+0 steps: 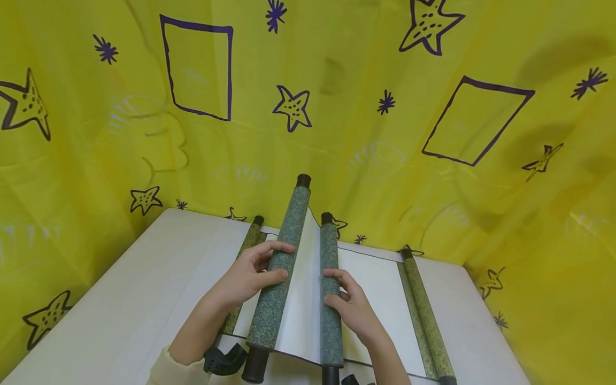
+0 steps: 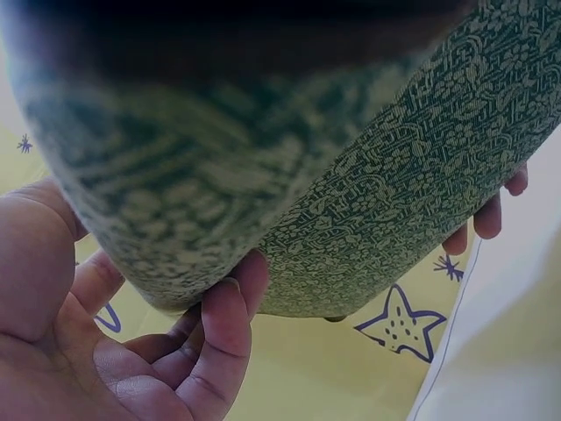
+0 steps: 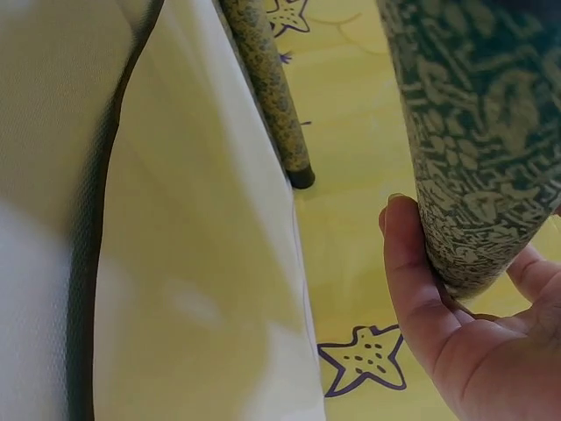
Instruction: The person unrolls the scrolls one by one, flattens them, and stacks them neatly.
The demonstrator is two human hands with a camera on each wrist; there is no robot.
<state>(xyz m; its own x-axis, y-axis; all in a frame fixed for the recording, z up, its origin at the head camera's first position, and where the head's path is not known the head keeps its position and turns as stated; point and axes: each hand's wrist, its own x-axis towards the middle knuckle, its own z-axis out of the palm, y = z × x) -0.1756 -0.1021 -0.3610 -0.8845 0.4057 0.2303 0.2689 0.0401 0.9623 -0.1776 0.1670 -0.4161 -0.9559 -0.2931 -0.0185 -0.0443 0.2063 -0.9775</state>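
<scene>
A scroll with green patterned fabric has two rollers with dark end knobs, and a strip of white sheet (image 1: 300, 289) spans between them. My left hand (image 1: 252, 270) grips the left green roller (image 1: 276, 291), thumb and fingers around its sides. My right hand (image 1: 353, 305) holds the right green roller (image 1: 330, 321) the same way. The left roller is raised higher and tilted; its patterned fabric (image 2: 368, 202) fills much of the left wrist view. In the right wrist view, fingers (image 3: 408, 263) curl along the right roller's edge.
Beneath lies a second scroll, spread open on the white table (image 1: 159, 278), with an olive patterned roller (image 1: 428, 315) on the right and another (image 1: 251, 235) on the left. A yellow curtain (image 1: 337, 53) with purple stars hangs behind. A black curved device (image 1: 223, 361) sits at the left wrist.
</scene>
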